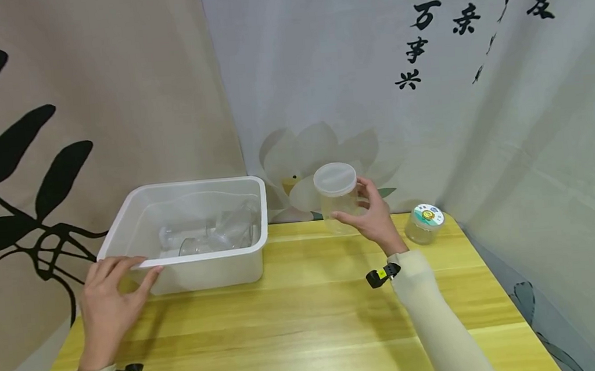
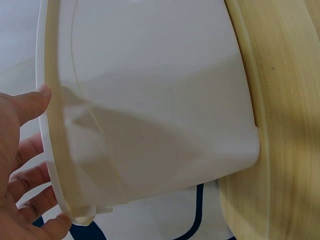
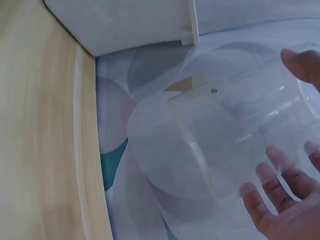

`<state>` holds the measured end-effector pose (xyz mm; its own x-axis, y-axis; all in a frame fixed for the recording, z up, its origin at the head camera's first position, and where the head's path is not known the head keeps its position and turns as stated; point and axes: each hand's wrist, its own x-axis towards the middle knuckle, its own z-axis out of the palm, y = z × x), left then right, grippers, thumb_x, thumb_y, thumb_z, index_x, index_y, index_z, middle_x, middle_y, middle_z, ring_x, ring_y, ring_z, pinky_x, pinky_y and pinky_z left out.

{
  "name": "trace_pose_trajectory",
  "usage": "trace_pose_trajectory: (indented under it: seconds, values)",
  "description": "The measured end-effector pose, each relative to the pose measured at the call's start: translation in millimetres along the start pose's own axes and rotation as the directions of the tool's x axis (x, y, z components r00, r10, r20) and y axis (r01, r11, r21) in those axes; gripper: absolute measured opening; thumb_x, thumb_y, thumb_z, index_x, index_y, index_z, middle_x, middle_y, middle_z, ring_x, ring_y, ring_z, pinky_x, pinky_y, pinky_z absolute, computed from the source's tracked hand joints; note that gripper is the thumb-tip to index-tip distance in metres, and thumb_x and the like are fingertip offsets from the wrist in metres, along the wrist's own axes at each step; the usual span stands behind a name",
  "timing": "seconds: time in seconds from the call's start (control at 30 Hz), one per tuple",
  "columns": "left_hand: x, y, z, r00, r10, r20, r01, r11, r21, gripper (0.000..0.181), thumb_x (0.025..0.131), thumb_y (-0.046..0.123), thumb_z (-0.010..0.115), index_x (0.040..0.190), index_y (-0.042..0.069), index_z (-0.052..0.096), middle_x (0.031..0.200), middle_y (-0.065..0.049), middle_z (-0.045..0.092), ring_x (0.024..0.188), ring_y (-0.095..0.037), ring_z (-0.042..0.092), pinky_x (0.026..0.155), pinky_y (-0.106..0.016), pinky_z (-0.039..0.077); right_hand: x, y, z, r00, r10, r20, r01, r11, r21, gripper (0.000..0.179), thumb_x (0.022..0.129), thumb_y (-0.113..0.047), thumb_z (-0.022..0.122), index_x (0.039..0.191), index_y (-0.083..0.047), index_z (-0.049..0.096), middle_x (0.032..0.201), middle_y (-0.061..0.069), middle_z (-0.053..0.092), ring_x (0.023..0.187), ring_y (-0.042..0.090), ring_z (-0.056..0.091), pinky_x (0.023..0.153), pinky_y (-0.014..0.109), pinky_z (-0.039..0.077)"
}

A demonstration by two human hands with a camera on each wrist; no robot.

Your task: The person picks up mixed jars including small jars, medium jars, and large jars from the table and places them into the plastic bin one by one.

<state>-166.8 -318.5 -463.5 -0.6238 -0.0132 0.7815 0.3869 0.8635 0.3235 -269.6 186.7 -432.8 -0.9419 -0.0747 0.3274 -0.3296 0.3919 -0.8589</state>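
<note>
Lidded clear jar (image 1: 337, 204), held off the bench (image 1: 299, 337), right hand (image 1: 374, 217) curved round it; left hand (image 1: 111, 296) spread, touching white bin's (image 1: 207, 274) rim; sticker-topped jar (image 1: 424, 224), right.

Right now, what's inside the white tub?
Inside the white tub lie clear containers, overlapping one another. Its near wall covers the lowest part, so I can't tell exactly how many.

cream long sleeves (image 1: 435, 308); black wrist straps (image 1: 373, 279), yellow marks (image 1: 382, 273)
</note>
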Motion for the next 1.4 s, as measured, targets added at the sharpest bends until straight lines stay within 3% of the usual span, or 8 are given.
trace_pose_trajectory:
  seconds: [0.23, 0.57, 0.8, 1.07, 1.27, 1.4]
  values:
    - [0.2, 2.1, -0.3, 1.0, -0.014, 0.007, 0.014, 1.0, -0.005, 0.041, 0.067, 0.016, 0.093, 0.099, -0.002, 0.075, 0.096, -0.021, 0.069, 0.09, -0.039, 0.056, 0.079, -0.037, 0.038, 4.1, -12, 12, 0.999, -0.02, 0.035, 0.019, 0.999, 0.026, 0.086, 0.081, -0.031, 0.089, 0.151, -0.029, 0.04, 0.147, 0.001, 0.052, 0.137, 0.024, 0.048, 0.113, 0.055, 0.038]
    - [5.6, -1.6, 1.6, 0.998, -0.026, 0.055, 0.027, 1.0, -0.012, 0.04, 0.071, 0.019, 0.092, 0.102, -0.002, 0.076, 0.099, -0.021, 0.069, 0.094, -0.039, 0.055, 0.081, -0.038, 0.038, 14.5, -38, 22, 0.995, -0.071, 0.063, 0.07, 0.997, 0.02, 0.084, 0.081, -0.032, 0.088, 0.151, -0.029, 0.041, 0.143, 0.003, 0.055, 0.134, 0.023, 0.05, 0.112, 0.052, 0.041]
    - [4.0, 0.4, 1.9, 1.0, -0.013, 0.003, 0.013, 1.0, -0.014, 0.039, 0.068, 0.017, 0.093, 0.099, 0.0, 0.076, 0.097, -0.019, 0.07, 0.091, -0.038, 0.056, 0.079, -0.038, 0.038, 23.4, -56, 33, 0.993, -0.067, 0.095, 0.068, 0.998, -0.014, 0.086, 0.081, -0.038, 0.088, 0.152, -0.032, 0.041, 0.142, 0.003, 0.056, 0.128, 0.023, 0.051, 0.109, 0.049, 0.044]
    - [1.8, -0.8, -1.0, 1.0, -0.013, 0.012, 0.013, 1.0, -0.004, 0.04, 0.068, 0.019, 0.092, 0.099, 0.0, 0.076, 0.097, -0.02, 0.07, 0.092, -0.039, 0.056, 0.08, -0.038, 0.038, 34.7, -77, 47, 0.986, -0.108, 0.129, 0.111, 0.994, -0.018, 0.087, 0.079, -0.039, 0.089, 0.151, -0.029, 0.042, 0.143, 0.002, 0.055, 0.13, 0.024, 0.051, 0.108, 0.048, 0.043]
    - [1.0, 0.2, -1.1, 1.0, -0.008, -0.002, 0.008, 1.0, -0.009, 0.038, 0.069, 0.019, 0.092, 0.098, -0.001, 0.076, 0.096, -0.019, 0.07, 0.088, -0.038, 0.055, 0.077, -0.035, 0.036, 41.9, -87, 54, 0.976, -0.124, 0.178, 0.137, 0.989, -0.063, 0.086, 0.079, -0.04, 0.089, 0.152, -0.026, 0.043, 0.146, 0.009, 0.055, 0.13, 0.024, 0.052, 0.108, 0.05, 0.043]
    - [1.7, -0.1, 0.1, 1.0, -0.002, -0.002, 0.002, 1.0, -0.002, 0.04, 0.067, 0.019, 0.092, 0.098, -0.001, 0.076, 0.096, -0.02, 0.07, 0.088, -0.038, 0.056, 0.076, -0.035, 0.036, 45.2, -95, 57, 0.973, -0.127, 0.191, 0.148, 0.984, -0.097, 0.089, 0.079, -0.042, 0.089, 0.153, -0.027, 0.043, 0.146, 0.007, 0.057, 0.128, 0.022, 0.053, 0.107, 0.048, 0.045]
